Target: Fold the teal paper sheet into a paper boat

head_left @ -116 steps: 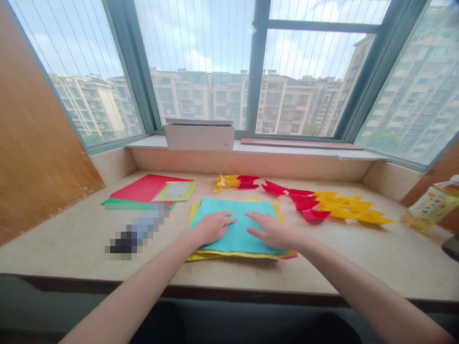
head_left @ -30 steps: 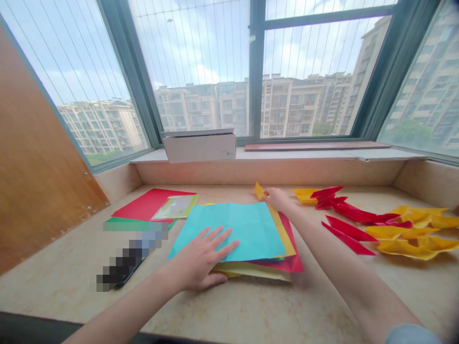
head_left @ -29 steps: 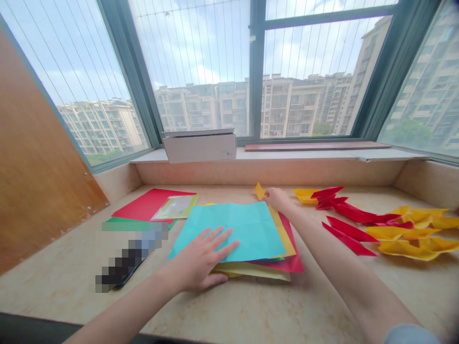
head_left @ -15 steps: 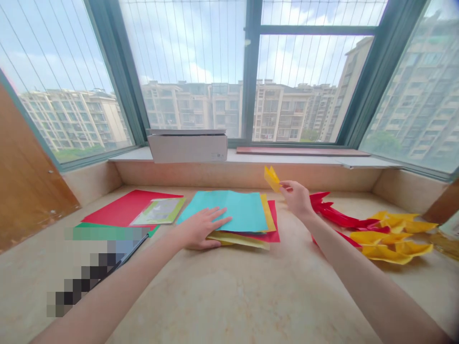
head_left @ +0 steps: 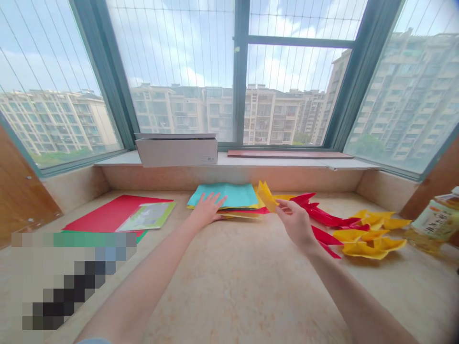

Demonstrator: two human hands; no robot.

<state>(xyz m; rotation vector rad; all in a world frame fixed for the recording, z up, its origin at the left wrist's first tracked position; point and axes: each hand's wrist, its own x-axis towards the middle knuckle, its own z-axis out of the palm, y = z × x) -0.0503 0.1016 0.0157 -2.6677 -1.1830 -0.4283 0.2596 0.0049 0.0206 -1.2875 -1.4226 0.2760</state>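
Observation:
My left hand (head_left: 207, 209) lies with fingers spread on a stack of coloured paper, whose top sheet is light blue (head_left: 238, 195). Yellow and red sheets show beneath it, and the stack is close to the low wall. My right hand (head_left: 296, 220) pinches a folded yellow paper (head_left: 266, 196) by its lower end, with two points upward, just right of the stack. Beyond that hand lie folded red papers (head_left: 328, 219) and folded yellow papers (head_left: 373, 244) on the counter.
At left, a red sheet (head_left: 103, 214) lies under a clear packet with a green edge (head_left: 163, 217). A pixelated dark area covers something in front. A bottle (head_left: 437, 222) stands far right. On the sill rest a white box (head_left: 177, 152) and a reddish board (head_left: 287, 154).
My left hand and the paper stack have moved away from me, toward the wall. My right hand has come lower with the folded yellow paper. The view has turned slightly right, bringing in the bottle.

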